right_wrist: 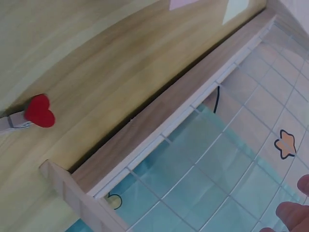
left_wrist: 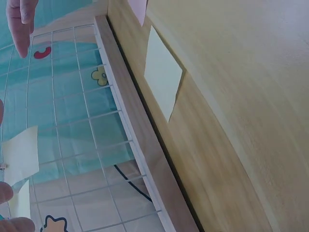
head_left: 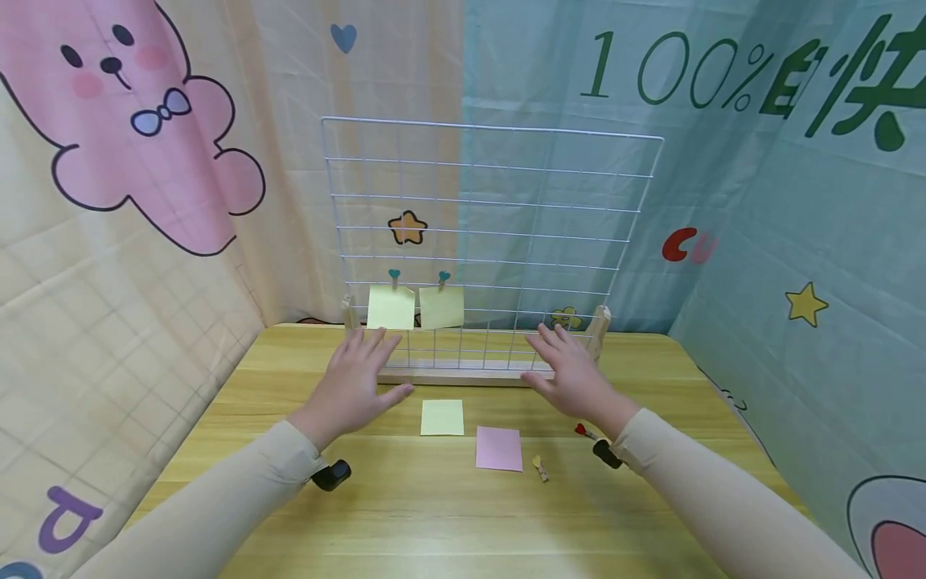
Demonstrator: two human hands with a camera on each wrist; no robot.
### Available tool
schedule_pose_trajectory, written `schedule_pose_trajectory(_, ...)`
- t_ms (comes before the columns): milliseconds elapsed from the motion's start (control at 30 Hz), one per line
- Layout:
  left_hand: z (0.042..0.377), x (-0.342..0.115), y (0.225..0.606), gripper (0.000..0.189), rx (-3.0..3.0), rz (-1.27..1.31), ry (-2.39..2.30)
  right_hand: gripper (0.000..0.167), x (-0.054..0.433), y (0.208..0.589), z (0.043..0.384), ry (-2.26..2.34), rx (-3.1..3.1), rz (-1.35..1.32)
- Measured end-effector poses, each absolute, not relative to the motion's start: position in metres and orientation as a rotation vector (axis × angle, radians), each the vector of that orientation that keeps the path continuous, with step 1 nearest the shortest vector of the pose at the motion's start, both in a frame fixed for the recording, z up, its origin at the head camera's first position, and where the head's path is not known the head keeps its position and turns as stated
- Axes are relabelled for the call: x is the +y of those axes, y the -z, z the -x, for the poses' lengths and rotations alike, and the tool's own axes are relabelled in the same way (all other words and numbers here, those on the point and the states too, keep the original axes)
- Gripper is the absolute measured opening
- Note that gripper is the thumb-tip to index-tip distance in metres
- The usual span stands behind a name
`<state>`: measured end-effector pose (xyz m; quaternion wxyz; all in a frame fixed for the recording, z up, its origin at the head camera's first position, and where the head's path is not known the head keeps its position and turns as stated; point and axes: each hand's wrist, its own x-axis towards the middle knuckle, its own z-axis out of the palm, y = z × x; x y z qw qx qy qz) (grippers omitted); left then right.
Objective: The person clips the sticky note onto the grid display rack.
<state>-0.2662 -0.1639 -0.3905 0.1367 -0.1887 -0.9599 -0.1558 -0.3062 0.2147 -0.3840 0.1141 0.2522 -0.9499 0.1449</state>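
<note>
A white wire grid (head_left: 492,241) stands upright in a wooden base (head_left: 456,375). Two pale yellow notes hang low on its left side: the left note (head_left: 391,308) under a teal heart clothespin (head_left: 394,276), the right note (head_left: 442,309) under another clothespin (head_left: 444,279). My left hand (head_left: 352,390) is held before the grid's lower left, fingers spread, holding nothing. Before the lower right is my right hand (head_left: 571,376), its fingers extended around nothing. Whether either hand touches the wires I cannot tell. A yellow note (head_left: 442,417) and a pink note (head_left: 499,449) lie on the table between my forearms.
Right of the pink note lies a yellow-topped clothespin (head_left: 541,469). A red heart clothespin (right_wrist: 36,113) lies near my right wrist. Printed curtains (head_left: 760,209) surround the wooden table (head_left: 405,523) at the back and sides.
</note>
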Motion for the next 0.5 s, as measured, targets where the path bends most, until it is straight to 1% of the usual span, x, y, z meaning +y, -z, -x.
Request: schedule_pose_trajectory(500,0.258,-0.164,0.401,0.095,-2.880,0.529,0.424,0.080,0.233,0.396,0.295,-0.400,-2.831,-0.693)
